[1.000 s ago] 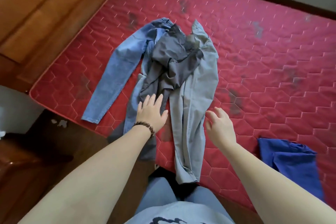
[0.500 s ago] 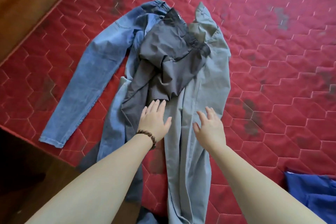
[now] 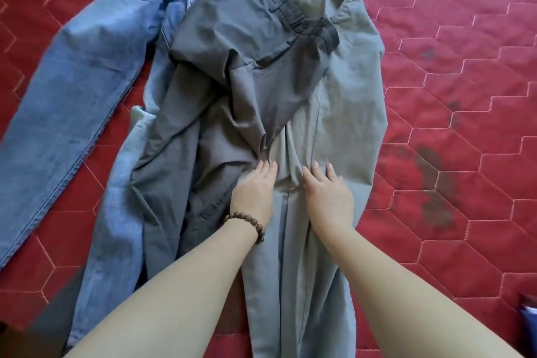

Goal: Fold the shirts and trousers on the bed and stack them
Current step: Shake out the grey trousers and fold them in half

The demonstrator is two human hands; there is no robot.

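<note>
1. We see three pairs of trousers heaped on a red quilted mattress (image 3: 465, 96), with the dark grey pair (image 3: 232, 67) as our landmark in the middle.
2. The dark grey pair is crumpled, its black waistband twisted at the far end and its legs bunched toward us.
3. Right of the dark grey pair, and partly under it, lie pale grey trousers (image 3: 348, 90), fairly straight, a seam running down the leg toward us.
4. Left of the dark grey pair lie blue jeans (image 3: 81, 81), one leg spread out diagonally to the left, the other running along under the dark grey pair's edge.
5. Our left hand (image 3: 253, 195), a brown bead bracelet (image 3: 247, 222) at its wrist, lies at the near right edge of the dark grey pair, where that cloth meets the pale grey; the fingers are mostly straight and seem to press the fabric rather than clasp it.
6. Our right hand (image 3: 328, 197) lies flat on the pale grey trousers, just right of the left hand, fingers straight, gripping nothing.
7. The left fingertips sink into a fold, so we cannot tell whether any of them pinch cloth.
8. The jeans' waistband and the pale grey pair's far end are cut off by the top edge; the hems run out of view at the bottom.
9. Far right of the dark grey pair, at the frame's lower edge, sits a sliver of dark blue cloth (image 3: 527, 312), too cropped to identify.
10. Dark smudges mark the mattress right of the pale grey pair.
</note>
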